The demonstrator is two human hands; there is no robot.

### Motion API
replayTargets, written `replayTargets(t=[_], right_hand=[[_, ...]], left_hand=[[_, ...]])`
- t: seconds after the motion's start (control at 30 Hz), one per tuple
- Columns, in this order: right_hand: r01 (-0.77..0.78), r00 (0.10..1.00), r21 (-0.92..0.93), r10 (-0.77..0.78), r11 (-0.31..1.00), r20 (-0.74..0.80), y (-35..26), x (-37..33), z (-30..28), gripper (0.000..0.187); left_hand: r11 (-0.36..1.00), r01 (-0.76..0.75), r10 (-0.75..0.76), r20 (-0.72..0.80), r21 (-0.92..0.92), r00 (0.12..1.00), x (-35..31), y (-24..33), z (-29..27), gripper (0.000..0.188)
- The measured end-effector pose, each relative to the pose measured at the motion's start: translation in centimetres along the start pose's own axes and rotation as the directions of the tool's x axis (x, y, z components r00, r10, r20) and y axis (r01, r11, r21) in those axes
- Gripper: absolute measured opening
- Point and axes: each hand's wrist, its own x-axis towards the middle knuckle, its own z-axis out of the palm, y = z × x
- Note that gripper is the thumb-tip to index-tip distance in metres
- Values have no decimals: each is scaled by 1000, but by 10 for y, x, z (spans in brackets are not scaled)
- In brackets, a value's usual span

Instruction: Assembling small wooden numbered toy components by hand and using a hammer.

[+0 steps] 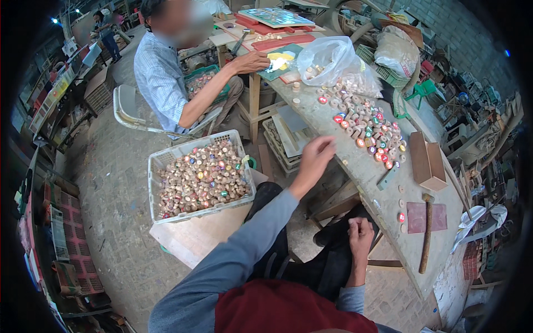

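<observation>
We sit at a grey desk (pixel 412 252), with a white plastic crate (pixel 204 213) to our left. Our left hand (pixel 318 159) is by the desk's near edge, its fingers partly bent; our right hand (pixel 361 235) is low near our lap, fingers curled inward. We cannot tell whether either grasps anything. Smallest are the wooden pieces (pixel 366 125), heaped loosely across the desk and filling the crate: squat, round, pale brown, some with red, orange, green or blue faces bearing light marks.

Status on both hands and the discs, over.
Left hand near table; right hand above lap. Wooden discs loose on table. Hammer lies across red sheet.
</observation>
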Motion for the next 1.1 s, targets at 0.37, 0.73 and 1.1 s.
replayTargets(t=[0.37, 0.73, 1.1], right_hand=[[537, 780, 32, -511, 843, 361, -130, 101, -92, 14], [936, 346, -131, -781, 327, 521, -254, 347, 11, 16], [778, 435, -164, -331, 607, 837, -184, 492, 173, 24]], left_hand=[[713, 592, -685, -191, -376, 703, -41, -175, -96, 17], [620, 511, -761, -298, -596, 576, 52, -264, -95, 25], [613, 568, -764, -232, -549, 602, 60, -237, -94, 20]])
